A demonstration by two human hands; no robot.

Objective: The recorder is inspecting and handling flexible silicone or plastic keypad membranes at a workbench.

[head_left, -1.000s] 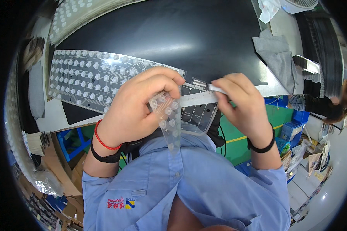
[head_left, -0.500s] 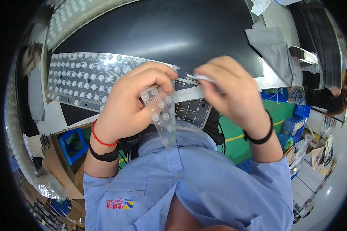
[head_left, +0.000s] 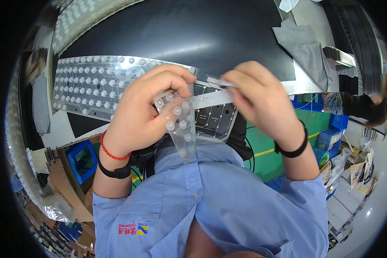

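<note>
A clear keyboard membrane sheet point(head_left: 88, 81) with rows of domes and printed traces lies along the table's front edge. My left hand point(head_left: 137, 109) is closed on its right part, fingers over the top and thumb below. There a dome-covered flap point(head_left: 182, 124) of the sheet is folded back toward me. A darker part with traces point(head_left: 213, 118) overhangs the table edge. The striped connector tail point(head_left: 213, 80) sticks up between my hands. My right hand point(head_left: 262, 101), slightly blurred, pinches a thin white strip point(head_left: 229, 84) at the tail's end; whether strip and tail are joined I cannot tell.
A black mat point(head_left: 193, 34) covers the table. Grey cloth point(head_left: 303, 49) lies at the right, near stacked dark sheets point(head_left: 352, 38). More domed sheets point(head_left: 73, 19) are piled at the far left. Blue crates point(head_left: 329, 139) stand on the green floor. Another person point(head_left: 361, 103) is at the far right.
My right hand has shifted slightly right, bringing the white strip across the end of the connector tail. The left hand keeps its hold; the folded flap has moved slightly left.
</note>
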